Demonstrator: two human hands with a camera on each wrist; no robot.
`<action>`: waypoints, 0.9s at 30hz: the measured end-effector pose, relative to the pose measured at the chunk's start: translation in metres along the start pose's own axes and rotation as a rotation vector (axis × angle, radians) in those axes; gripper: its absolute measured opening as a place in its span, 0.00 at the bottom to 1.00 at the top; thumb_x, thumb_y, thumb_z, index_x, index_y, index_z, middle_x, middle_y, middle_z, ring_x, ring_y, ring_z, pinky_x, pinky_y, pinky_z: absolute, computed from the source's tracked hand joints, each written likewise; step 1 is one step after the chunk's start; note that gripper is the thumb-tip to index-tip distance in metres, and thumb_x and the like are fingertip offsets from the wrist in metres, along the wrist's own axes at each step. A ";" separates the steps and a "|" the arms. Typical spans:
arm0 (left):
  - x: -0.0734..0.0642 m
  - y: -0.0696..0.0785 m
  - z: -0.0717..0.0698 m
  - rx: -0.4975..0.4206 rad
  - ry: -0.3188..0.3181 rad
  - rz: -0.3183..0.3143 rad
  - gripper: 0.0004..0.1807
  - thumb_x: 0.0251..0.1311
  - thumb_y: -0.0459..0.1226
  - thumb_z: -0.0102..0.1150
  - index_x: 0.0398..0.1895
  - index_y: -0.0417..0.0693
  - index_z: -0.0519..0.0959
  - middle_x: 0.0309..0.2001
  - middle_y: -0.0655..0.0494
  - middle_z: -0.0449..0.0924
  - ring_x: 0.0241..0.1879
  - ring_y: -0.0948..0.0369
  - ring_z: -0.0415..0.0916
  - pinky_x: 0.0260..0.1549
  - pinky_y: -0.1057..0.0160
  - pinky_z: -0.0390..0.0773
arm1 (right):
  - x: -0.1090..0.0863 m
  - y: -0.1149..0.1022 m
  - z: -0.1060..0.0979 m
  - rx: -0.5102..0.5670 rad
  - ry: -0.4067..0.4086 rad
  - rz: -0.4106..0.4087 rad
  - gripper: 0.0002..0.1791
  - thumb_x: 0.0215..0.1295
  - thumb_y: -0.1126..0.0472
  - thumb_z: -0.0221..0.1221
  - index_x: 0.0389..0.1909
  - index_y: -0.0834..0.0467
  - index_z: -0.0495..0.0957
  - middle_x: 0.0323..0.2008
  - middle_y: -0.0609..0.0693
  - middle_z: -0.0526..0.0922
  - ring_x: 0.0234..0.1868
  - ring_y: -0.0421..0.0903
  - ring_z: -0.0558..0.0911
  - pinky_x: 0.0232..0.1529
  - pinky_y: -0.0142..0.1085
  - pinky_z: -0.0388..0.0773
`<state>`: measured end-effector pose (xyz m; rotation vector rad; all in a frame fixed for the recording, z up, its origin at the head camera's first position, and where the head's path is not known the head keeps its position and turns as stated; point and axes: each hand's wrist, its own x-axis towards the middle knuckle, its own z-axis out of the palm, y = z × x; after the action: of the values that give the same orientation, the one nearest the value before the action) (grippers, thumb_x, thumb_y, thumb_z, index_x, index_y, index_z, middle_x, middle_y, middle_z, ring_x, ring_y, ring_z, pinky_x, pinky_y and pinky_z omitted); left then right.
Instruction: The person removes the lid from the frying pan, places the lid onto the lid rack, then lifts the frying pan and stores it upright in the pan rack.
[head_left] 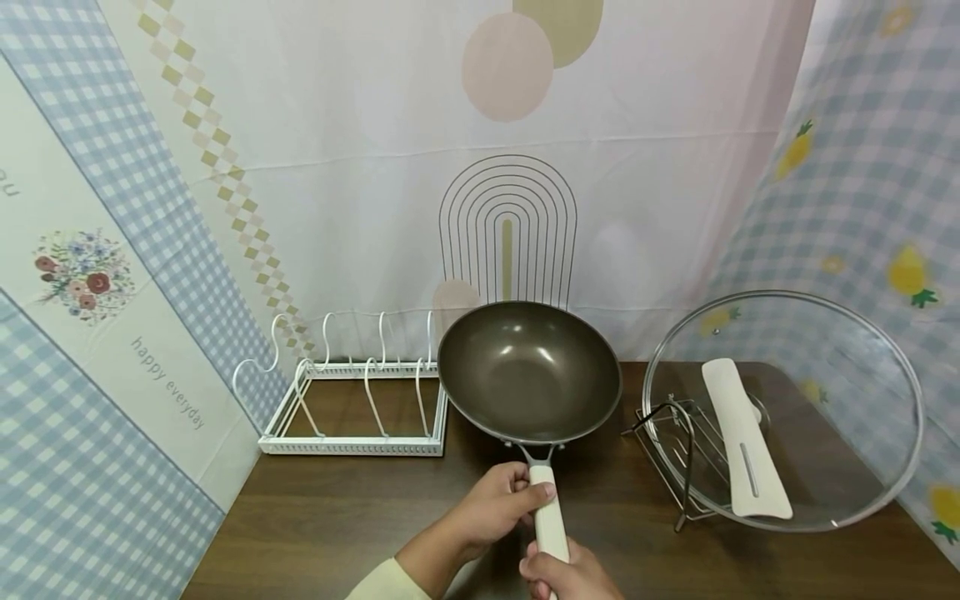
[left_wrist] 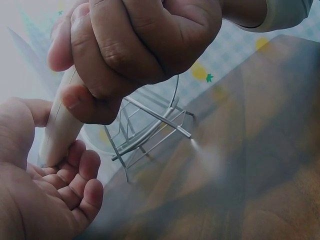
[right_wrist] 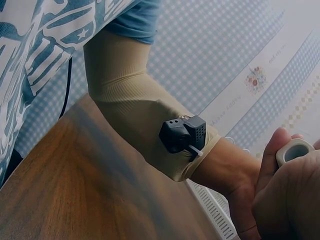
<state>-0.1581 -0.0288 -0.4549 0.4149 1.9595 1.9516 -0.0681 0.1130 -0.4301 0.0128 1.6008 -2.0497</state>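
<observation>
A dark wok (head_left: 528, 379) with a cream handle (head_left: 551, 529) is held at the middle of the table, its bowl tilted toward me in the head view. Near the bowl, my left hand (head_left: 495, 508) grips the handle, thumb on top and fingers underneath. My right hand (head_left: 576, 575) wraps round the handle's rear end. The left wrist view has the right hand (left_wrist: 135, 45) above, fingers curled about the handle (left_wrist: 62, 117), and the left hand (left_wrist: 45, 185) below it. In the right wrist view, the handle's hollow end (right_wrist: 281, 156) pokes out of the right hand (right_wrist: 292, 197).
Left of the wok stands a white rack (head_left: 352, 447) with curved dividers. On the right, a large glass lid (head_left: 832, 433) with a long cream grip (head_left: 738, 425) leans in a small metal stand (head_left: 686, 467). Patterned cloths (head_left: 360, 167) hang behind the wooden table (head_left: 337, 517).
</observation>
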 end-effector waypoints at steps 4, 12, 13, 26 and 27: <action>0.000 0.001 0.000 0.001 0.006 0.007 0.12 0.57 0.40 0.62 0.33 0.39 0.74 0.28 0.54 0.76 0.26 0.61 0.74 0.31 0.51 0.76 | -0.001 -0.001 -0.001 -0.006 -0.003 -0.004 0.12 0.58 0.58 0.57 0.36 0.60 0.68 0.21 0.46 0.71 0.20 0.39 0.68 0.22 0.28 0.65; 0.000 0.003 0.000 -0.012 0.010 0.019 0.12 0.57 0.40 0.62 0.34 0.39 0.74 0.28 0.54 0.76 0.27 0.61 0.73 0.32 0.53 0.75 | -0.001 -0.001 -0.001 0.034 -0.056 -0.033 0.08 0.58 0.61 0.56 0.34 0.59 0.67 0.20 0.45 0.70 0.19 0.38 0.68 0.21 0.27 0.64; 0.000 0.003 0.000 -0.015 0.009 0.022 0.12 0.57 0.40 0.62 0.34 0.39 0.74 0.28 0.54 0.76 0.27 0.61 0.73 0.33 0.53 0.75 | -0.001 -0.001 -0.001 0.038 -0.065 -0.033 0.07 0.58 0.62 0.56 0.34 0.58 0.68 0.20 0.45 0.70 0.19 0.37 0.68 0.21 0.27 0.64; -0.001 0.006 0.000 -0.029 0.005 0.041 0.12 0.57 0.39 0.62 0.35 0.38 0.74 0.29 0.54 0.76 0.28 0.61 0.73 0.32 0.58 0.75 | -0.001 -0.003 -0.001 0.115 -0.090 0.014 0.05 0.59 0.63 0.54 0.34 0.56 0.68 0.20 0.44 0.69 0.20 0.37 0.67 0.22 0.27 0.65; -0.001 0.006 0.000 -0.030 0.003 0.043 0.12 0.57 0.39 0.62 0.35 0.38 0.74 0.29 0.54 0.76 0.28 0.61 0.73 0.32 0.59 0.75 | -0.001 -0.003 -0.001 0.123 -0.093 0.015 0.06 0.59 0.63 0.54 0.35 0.56 0.67 0.20 0.44 0.69 0.20 0.37 0.68 0.22 0.27 0.65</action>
<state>-0.1579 -0.0292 -0.4488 0.4506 1.9360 2.0063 -0.0682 0.1144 -0.4275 -0.0261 1.4137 -2.1027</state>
